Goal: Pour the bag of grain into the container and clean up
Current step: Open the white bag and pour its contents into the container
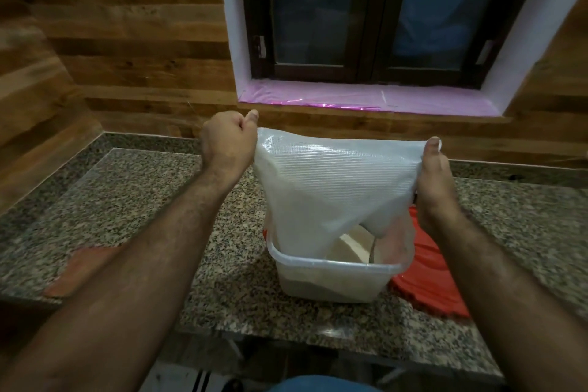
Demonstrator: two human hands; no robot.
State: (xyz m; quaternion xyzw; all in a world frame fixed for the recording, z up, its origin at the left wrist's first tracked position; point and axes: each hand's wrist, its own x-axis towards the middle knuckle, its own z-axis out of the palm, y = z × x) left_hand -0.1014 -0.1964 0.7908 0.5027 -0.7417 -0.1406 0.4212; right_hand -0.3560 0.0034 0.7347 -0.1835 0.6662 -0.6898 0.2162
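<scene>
A translucent white plastic bag hangs upside down over a clear rectangular container on the granite counter. My left hand grips the bag's upper left corner in a closed fist. The upper right corner is pinched in my right hand. The bag's lower mouth dips inside the container, and a thin stream of grain falls from it. A layer of grain shows through the container wall at the bottom.
A red lid lies on the counter right of the container, partly under it. An orange-brown flat piece sits by the counter's left front edge. The granite counter meets a wood-panelled wall with a window behind.
</scene>
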